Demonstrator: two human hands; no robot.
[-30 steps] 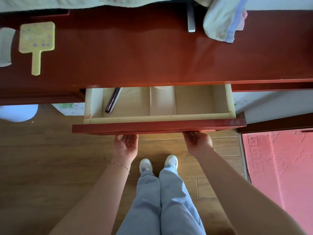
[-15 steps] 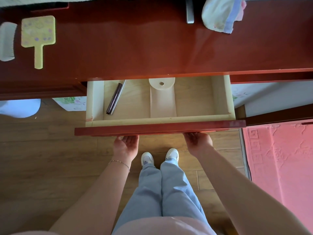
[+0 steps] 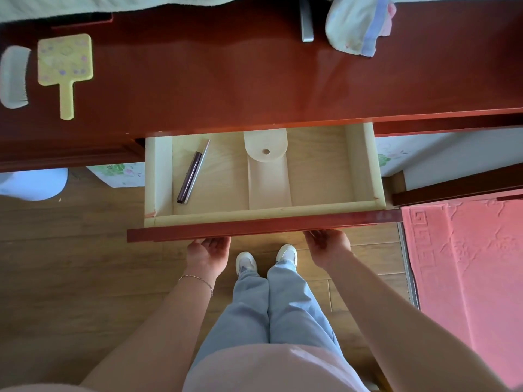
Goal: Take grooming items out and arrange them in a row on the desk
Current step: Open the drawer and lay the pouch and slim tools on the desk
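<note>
A pale wooden drawer (image 3: 365, 165) stands pulled out from under the red-brown desk (image 3: 226, 80). Its red front panel (image 3: 254, 226) is gripped from below by my left hand (image 3: 208, 251) and my right hand (image 3: 328, 246). Inside, at the left, lies a slim dark pen-shaped item (image 3: 192, 172), slanted. A rounded wooden guide piece (image 3: 266, 154) runs down the drawer's middle. On the desk's far left lie a white comb (image 3: 14, 77) and, just right of it, a yellow hand mirror (image 3: 65, 69), side by side.
A folded pale cloth (image 3: 359, 24) and a grey metal bar (image 3: 307, 24) lie at the desk's back edge. A pink rug (image 3: 467, 278) covers the floor on the right. A blue-white object (image 3: 34, 183) sits on the wooden floor under the desk's left.
The drawer has slid further out toward me, showing the whole pen-shaped item and the rounded guide piece. Both hands stay under the front panel.
</note>
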